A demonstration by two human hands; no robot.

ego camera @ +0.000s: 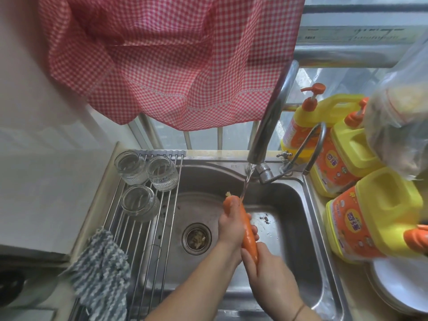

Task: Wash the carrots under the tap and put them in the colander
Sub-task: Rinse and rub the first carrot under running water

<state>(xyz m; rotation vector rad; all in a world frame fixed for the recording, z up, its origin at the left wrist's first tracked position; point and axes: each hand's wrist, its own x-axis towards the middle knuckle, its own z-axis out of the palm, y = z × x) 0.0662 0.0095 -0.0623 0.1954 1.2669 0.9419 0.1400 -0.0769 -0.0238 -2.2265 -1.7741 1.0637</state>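
**Carrot under the stream, colander nowhere in sight**

The sink took up most of the view, steel and wet, and over its middle the one carrot was getting its rinse. Judging by that, the washing was mid-way for this carrot at best: none had been put aside that the view showed, and no colander could be seen at all, so the whole putting-away part was left to do.

The tap arched in from the back and its water ran down onto the carrot's thick top end. The left hand gripped the upper half, fingers curled round it; the right hand held the thin lower tip, fingers wrapped round as well. The carrot hung above the basin, near the drain, touching nothing but hands and water.

Round about: a red checked cloth hung over the window behind, yellow bottles crowded the right counter, and a rack covered the sink's left side with three glasses and a striped rag on it. White plates sat at the right edge. With both sides filled like that, the way out of the sink looked tight.
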